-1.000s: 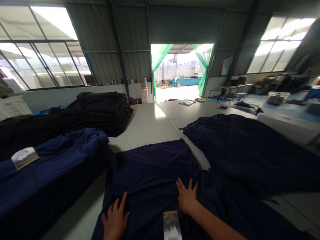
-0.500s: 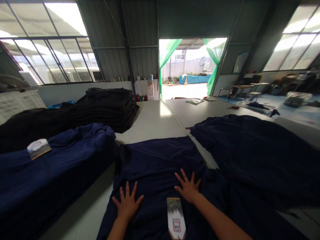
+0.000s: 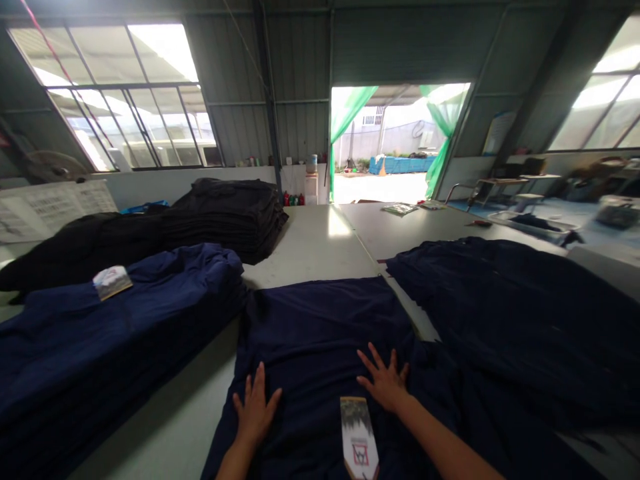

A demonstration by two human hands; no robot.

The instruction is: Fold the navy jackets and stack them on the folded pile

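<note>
L hand (image 3: 254,408) & R hand (image 3: 386,385) both rest palm-down, fingers spread, on dark navy-blue cloth garment (image 3: 320,320), laid on smooth pale-grey table (image 3: 313,233) btwn folded navy-blue garment stack (image 3: 175,287) (L) & loose dark-navy cloth pile (image 3: 505,293) (R). Elongated white-&-grey tag (image 3: 356,430) w/ red-framed logo lies atop garment, nr R hand. Folded black cloth stack (image 3: 235,213) sits back L, beyond navy stack.

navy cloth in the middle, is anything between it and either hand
Nothing visible: the left hand and right hand both rest spread on the navy cloth. The printed tag lies on the cloth too, clear of both hands.
</note>
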